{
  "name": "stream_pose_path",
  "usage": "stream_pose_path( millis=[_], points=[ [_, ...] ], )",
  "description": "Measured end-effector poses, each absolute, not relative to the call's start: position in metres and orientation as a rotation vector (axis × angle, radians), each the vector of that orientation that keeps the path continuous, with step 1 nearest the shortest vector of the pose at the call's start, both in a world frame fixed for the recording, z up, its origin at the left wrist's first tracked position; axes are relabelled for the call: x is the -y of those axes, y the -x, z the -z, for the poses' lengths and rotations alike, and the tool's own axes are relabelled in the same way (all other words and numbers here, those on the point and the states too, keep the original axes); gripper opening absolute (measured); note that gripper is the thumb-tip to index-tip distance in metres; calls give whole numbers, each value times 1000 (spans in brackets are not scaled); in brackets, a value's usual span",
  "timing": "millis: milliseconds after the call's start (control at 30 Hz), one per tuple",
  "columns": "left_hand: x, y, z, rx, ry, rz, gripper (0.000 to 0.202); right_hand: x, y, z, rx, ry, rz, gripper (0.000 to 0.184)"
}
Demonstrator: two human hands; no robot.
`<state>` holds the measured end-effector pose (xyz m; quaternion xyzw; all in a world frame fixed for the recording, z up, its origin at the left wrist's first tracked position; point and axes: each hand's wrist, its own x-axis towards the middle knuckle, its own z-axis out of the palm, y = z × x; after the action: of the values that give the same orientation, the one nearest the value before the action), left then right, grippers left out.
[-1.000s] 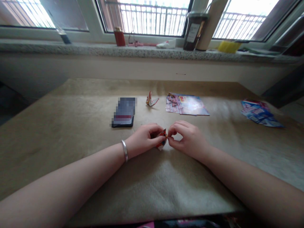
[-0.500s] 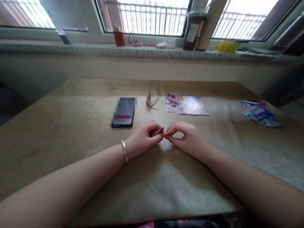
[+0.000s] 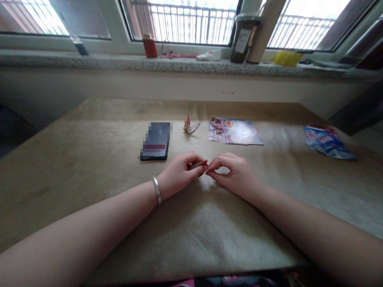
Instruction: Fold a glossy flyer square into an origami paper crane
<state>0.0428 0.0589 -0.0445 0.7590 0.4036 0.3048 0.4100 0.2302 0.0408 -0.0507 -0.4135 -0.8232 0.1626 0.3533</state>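
Observation:
A small folded paper piece (image 3: pixel 198 164), reddish on its upper edge, is pinched between the thumb and fingers of my left hand (image 3: pixel 182 171). Much of the paper lies hidden inside that hand. Thumb and index finger of my right hand (image 3: pixel 231 169) close in a pinch at the paper's right end. Both hands sit low over the table, fingertips almost touching. Just beyond them stands another folded paper (image 3: pixel 191 126), red and white, its flaps spread apart.
A dark phone (image 3: pixel 155 141), partly pixelated, lies left of the hands on the table (image 3: pixel 74 167). Printed leaflets (image 3: pixel 243 133) lie beyond my right hand, and blue leaflets (image 3: pixel 327 142) at the far right. Jars and small items line the windowsill (image 3: pixel 113 63).
My right thumb and index finger have shifted slightly at the paper's end, and the orange bit between the fingertips shows less. The paper in my left hand has tilted a little flatter.

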Motion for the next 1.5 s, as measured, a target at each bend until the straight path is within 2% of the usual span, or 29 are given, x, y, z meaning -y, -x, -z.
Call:
stream_pose_path(
  millis=[367, 700, 967, 1200, 1500],
  points=[
    [-58, -44, 48, -967, -1693, -738, 19, -40, -229, 51, 2140, 1172, -410, 11],
    [-57, -46, 44, -980, -1852, -706, 19, -38, -225, 48, 2085, 1227, -566, 10],
    [-62, -44, 49, -967, -1695, -923, 21, -40, -225, 49, 2030, 1261, -655, 11],
    [-62, -44, 47, -931, -1644, -912, 16, -41, -225, 52, 1992, 1274, -721, 17],
    [-62, -45, 50, -982, -1610, -803, 31, -41, -224, 54, 2076, 1243, -743, 19]
  ],
)
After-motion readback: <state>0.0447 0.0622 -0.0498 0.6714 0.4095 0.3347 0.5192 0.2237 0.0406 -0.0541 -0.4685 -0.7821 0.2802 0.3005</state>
